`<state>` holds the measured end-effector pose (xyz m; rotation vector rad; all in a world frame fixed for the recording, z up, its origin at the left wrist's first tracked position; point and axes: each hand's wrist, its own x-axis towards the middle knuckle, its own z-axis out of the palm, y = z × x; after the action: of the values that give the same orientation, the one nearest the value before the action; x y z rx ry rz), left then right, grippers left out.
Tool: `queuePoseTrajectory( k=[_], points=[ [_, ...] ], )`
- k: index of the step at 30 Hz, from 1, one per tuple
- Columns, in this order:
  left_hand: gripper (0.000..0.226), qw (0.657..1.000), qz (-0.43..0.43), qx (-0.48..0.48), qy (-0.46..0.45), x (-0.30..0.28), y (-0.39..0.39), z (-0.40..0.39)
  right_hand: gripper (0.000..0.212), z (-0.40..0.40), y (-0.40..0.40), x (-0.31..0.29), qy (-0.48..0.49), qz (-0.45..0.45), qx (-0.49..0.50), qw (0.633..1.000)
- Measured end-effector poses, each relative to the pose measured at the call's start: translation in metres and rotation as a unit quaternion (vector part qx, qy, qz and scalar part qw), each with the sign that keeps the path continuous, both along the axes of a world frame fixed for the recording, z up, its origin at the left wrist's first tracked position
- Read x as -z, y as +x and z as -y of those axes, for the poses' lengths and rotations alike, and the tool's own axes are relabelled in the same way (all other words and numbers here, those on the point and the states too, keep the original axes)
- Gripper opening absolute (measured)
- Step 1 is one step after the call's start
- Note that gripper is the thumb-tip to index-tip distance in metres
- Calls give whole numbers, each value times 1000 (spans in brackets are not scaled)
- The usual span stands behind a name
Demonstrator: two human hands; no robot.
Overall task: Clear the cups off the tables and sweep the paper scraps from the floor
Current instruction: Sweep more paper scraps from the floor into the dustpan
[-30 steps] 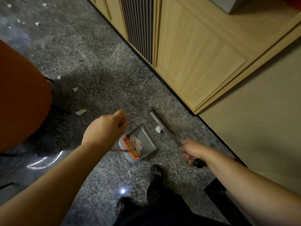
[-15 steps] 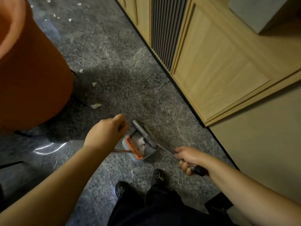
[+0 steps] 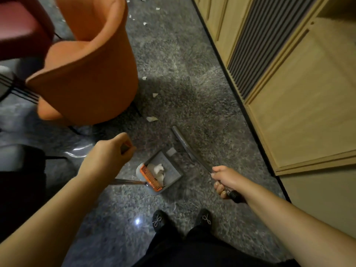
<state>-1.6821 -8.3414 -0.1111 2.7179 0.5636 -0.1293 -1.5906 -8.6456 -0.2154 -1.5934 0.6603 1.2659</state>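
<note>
A grey dustpan [image 3: 171,170] with an orange comb edge rests on the dark speckled floor, holding several white paper scraps [image 3: 158,169]. My left hand [image 3: 107,155] is closed around the top of the dustpan's long handle. My right hand [image 3: 224,179] grips the broom handle; the grey broom head [image 3: 183,143] lies on the floor just right of the pan's mouth. One scrap [image 3: 171,151] sits at the pan's lip. More scraps lie ahead: scrap [image 3: 151,118], scrap [image 3: 155,95], scrap [image 3: 144,78].
An orange tub chair [image 3: 92,70] stands at left, close to the loose scraps. Wooden cabinets [image 3: 300,105] with a slatted vent line the right side. My black shoes [image 3: 159,221] stand just behind the pan. Further scraps [image 3: 144,23] lie far ahead.
The broom head swept into the dustpan and has now pulled back out to the right of it. The view has shifted, bringing the orange chair further into frame.
</note>
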Motion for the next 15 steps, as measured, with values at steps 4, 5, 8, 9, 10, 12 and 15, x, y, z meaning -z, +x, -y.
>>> queuePoseTrajectory(
  k=[4,5,8,9,10,12,15],
  points=[
    [15,999,-27,-44,5,-7,-29,-44,40,-36,3,7,-15,8,-15,1000],
    [15,998,-35,-48,13,-8,-36,-53,40,-45,3,8,-18,9,-18,1000],
    [15,997,-49,-59,29,-7,-54,-79,40,-69,3,12,-29,14,-27,999],
    [15,996,-51,-64,28,-7,-60,-87,39,-76,2,14,-35,15,-31,999],
    [15,996,-53,-70,24,-5,-65,-96,39,-84,1,17,-41,16,-35,998],
    [13,995,-66,-80,6,-1,-75,-112,39,-96,0,22,-55,17,-45,997],
    [15,993,-70,-96,-1,6,-83,-134,40,-112,0,32,-70,14,-61,996]
  ],
)
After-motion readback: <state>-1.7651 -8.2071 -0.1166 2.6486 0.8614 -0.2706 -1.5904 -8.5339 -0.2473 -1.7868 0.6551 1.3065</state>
